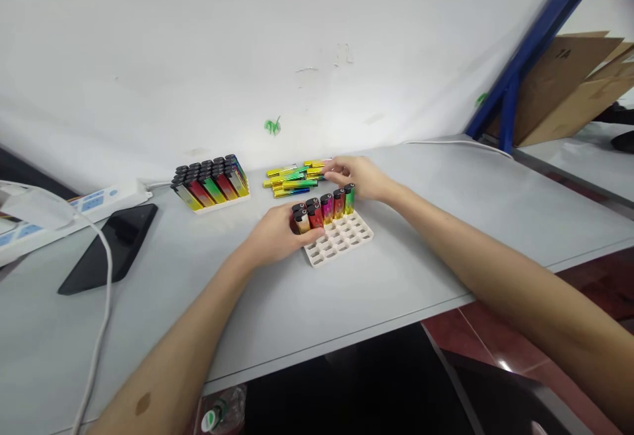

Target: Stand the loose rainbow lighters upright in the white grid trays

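A white tray with rows of slots (341, 240) lies on the table, with several shiny coloured lighters (327, 208) upright along its far and left side. My left hand (277, 234) is closed around the lighters at the left end, its thumb against a red lighter (316, 217). Beyond the tray lies a loose pile of metallic yellow, green and blue lighters (292, 179). My right hand (356, 174) has its fingers curled in a pinch on a lighter at the pile's right end; the fingertips partly cover it.
A full tray of black-topped lighters (211, 184) stands at the back left. Further left are a black phone (111, 243), a white power strip (94, 204) and a white cable (106, 290). A wall borders the table; a blue metal frame (510, 105) and cardboard (559, 85) stand at right.
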`<state>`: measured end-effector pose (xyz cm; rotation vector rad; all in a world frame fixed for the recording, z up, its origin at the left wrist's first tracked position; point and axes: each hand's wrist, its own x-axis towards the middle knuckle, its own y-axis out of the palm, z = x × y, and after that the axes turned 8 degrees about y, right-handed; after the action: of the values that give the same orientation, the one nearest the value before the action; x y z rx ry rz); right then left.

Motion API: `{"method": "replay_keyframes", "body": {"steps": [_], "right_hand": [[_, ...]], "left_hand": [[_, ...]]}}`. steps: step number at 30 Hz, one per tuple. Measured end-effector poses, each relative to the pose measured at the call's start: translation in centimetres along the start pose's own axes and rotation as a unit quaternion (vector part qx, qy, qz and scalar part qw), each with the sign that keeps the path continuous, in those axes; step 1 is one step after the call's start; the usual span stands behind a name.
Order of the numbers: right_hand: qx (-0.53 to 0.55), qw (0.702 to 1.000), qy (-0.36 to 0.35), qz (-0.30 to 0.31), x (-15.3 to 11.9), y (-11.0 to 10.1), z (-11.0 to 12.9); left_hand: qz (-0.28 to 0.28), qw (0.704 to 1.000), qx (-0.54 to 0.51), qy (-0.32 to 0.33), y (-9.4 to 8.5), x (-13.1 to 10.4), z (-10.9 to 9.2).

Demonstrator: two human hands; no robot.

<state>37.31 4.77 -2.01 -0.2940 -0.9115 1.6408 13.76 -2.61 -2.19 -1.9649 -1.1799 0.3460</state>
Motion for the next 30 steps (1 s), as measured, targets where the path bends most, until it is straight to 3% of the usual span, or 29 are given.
{"method": "replay_keyframes", "body": {"steps": [2,5,7,11,14,17,24,30], "right_hand": [[-0.03,0.999,-0.004,0.02,1.1,1.4,-0.9],[-0.073,0.997,0.008,0.002,1.8,3.3,-1.4],[-0.041,0.999,0.021,-0.015,1.6,3.7,-1.3],[0.164,0.982,0.083,-0.038,0.0,2.4,-0.6],[0.338,0.931,0.122,-0.064,-1.6,0.5,0.1],[0.438,0.876,0.168,-0.108,-2.9,-1.0,0.7],[0.443,0.835,0.314,-0.086,-3.9,-1.9,1.0],[0.445,0.856,0.263,-0.01,-4.4,-1.9,1.1]], "left_hand": [[0.002,1.0,0.004,0.002,-0.2,-0.1,0.1],[0.013,1.0,0.002,0.003,-0.6,-0.2,0.2],[0.026,1.0,-0.005,-0.003,-0.9,-0.3,0.3],[0.037,0.999,-0.026,-0.009,-1.1,-0.4,0.2],[0.04,0.998,-0.04,-0.008,-1.1,-0.3,0.1],[0.04,0.999,-0.035,-0.013,-1.1,-0.3,0.1],[0.061,0.996,-0.052,-0.041,-1.1,-0.4,0.4],[0.064,0.995,-0.052,-0.053,-1.1,-0.3,0.3]]}}
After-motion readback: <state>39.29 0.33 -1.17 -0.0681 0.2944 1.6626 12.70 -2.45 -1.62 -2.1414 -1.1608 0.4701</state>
